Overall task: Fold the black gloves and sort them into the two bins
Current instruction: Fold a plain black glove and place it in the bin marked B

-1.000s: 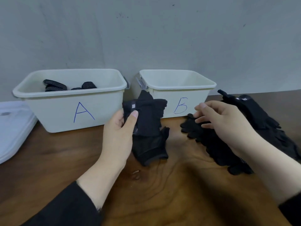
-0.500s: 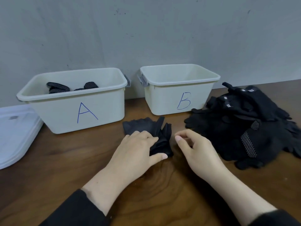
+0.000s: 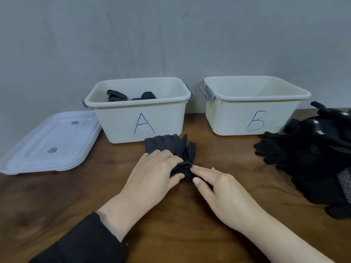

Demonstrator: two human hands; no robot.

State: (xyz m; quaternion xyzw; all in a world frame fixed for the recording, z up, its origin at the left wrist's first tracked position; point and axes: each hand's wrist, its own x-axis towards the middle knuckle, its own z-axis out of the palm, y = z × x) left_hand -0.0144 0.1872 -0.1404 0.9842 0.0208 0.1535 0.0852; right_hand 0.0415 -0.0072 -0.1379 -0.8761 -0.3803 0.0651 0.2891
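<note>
Two bare hands are seen nearest, on a brown wood-grain table (image 3: 76, 186). The left hand (image 3: 152, 179), with a black sleeve (image 3: 81, 242) at its wrist, is laid flat on a pair of black knit gloves (image 3: 171, 147); its fingers are spread, pressing and not clamped. The right hand (image 3: 224, 190) is held open just beside the gloves, two fingertips touching their near edge. The gloves lie bunched and soft, fingers fanned toward bin A (image 3: 140, 120), just in front of it.

At the right edge a heap (image 3: 313, 162) of black gloves is piled, too tangled to be counted; some are dotted with white grip. At the left, flat translucent plastic lids (image 3: 51, 143) with rounded corners are stacked.

Farther back, two cream rectangular plastic bins are set side by side. Dotted gloves (image 3: 131, 95) are held in A. Bin B (image 3: 254, 109)'s interior is mostly hidden.
</note>
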